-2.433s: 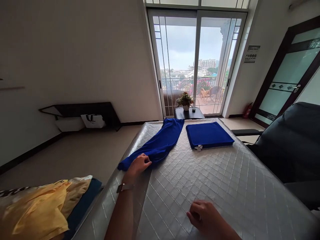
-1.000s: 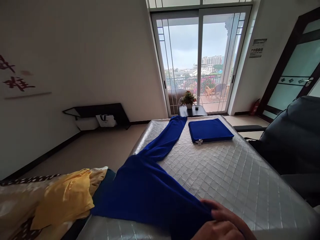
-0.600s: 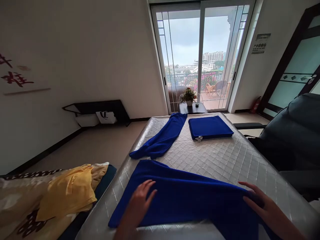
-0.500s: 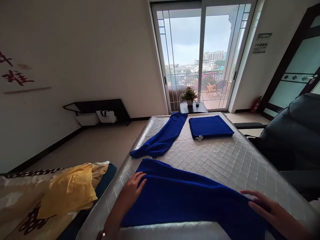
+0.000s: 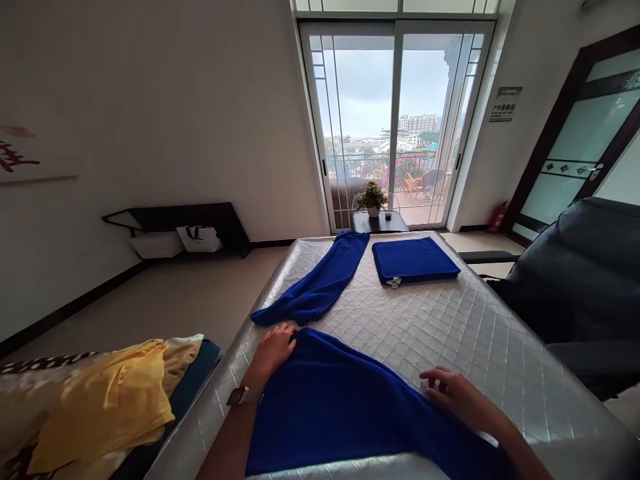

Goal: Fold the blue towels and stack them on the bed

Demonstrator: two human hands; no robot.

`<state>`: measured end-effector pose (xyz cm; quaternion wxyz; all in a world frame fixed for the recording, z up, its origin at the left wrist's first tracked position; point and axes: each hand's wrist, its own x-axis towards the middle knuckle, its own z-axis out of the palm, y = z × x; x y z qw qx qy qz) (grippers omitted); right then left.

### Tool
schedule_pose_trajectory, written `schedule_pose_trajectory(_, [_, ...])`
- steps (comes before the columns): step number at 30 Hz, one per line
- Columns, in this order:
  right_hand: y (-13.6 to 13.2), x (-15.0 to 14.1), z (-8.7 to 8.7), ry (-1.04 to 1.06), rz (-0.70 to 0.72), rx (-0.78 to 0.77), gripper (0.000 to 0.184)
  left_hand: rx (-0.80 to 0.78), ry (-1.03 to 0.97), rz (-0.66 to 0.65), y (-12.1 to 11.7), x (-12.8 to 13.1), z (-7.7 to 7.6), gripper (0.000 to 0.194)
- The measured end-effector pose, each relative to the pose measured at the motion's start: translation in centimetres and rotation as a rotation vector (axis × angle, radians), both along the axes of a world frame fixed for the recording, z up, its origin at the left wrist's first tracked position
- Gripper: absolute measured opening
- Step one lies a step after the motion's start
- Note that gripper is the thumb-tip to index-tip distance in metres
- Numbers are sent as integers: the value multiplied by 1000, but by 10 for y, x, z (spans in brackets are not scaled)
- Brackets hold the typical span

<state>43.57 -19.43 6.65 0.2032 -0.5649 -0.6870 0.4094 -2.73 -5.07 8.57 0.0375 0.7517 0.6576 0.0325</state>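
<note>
A large blue cloth (image 5: 340, 407) lies spread over the near part of a silver quilted mattress (image 5: 480, 333), running off the bottom of the view on the right. My left hand (image 5: 274, 350), with a watch on its wrist, is closed on the cloth's far left corner. My right hand (image 5: 457, 393) hovers by the cloth's right-hand edge, fingers bent and apart; whether it touches the fabric is unclear. Beyond my left hand a long crumpled blue cloth (image 5: 320, 283) stretches along the mattress's left side. To its right sits a neatly folded blue cloth (image 5: 415, 259) with a white tag.
At the left edge, a yellow cloth (image 5: 113, 400) lies on patterned bedding. A black chair (image 5: 575, 267) stands along the right side. Past the mattress is a small table (image 5: 379, 223) with a potted plant (image 5: 373, 199), before a sliding glass door.
The near blue cloth has come into view and been laid out across the mattress. My left hand has moved onto its far left corner; my right hand has shifted left and off its earlier hold.
</note>
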Motion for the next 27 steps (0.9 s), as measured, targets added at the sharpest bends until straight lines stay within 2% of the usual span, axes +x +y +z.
schedule_pose_trajectory(3, [6, -20, 1, -47, 98, 37, 40, 12, -74, -33, -26, 6, 16, 20])
schedule_pose_trajectory(6, [9, -36, 5, -67, 181, 88, 46, 100, -210, -43, -58, 15, 40, 10])
schedule_pose_trajectory(8, [10, -46, 8, -30, 237, 101, 45, 211, -291, -49, -81, 19, 57, 7])
schedule_pose_trajectory(10, [9, -53, 9, 28, 270, 89, 36, 335, -372, -70, -102, 20, 73, 8])
schedule_pose_trajectory(14, [6, -57, 14, 206, 258, -3, 26, 618, -448, -106, -134, 10, 100, 7])
schedule_pose_trajectory(16, [6, -54, 22, 293, 275, -39, 31, 718, -429, -98, -143, 5, 112, 6])
schedule_pose_trajectory(19, [8, -51, 40, 373, 421, -131, 61, 806, -396, -52, -149, 2, 127, 9])
schedule_pose_trajectory(22, [10, -61, 59, 263, 576, -216, 83, 858, -401, 32, -150, 12, 136, 13])
schedule_pose_trajectory(25, [11, -86, 71, 54, 592, -67, 82, 895, -428, 3, -151, 31, 140, 15])
schedule_pose_trajectory(27, [10, -105, 73, 34, 589, 35, 74, 928, -418, -38, -152, 42, 141, 16])
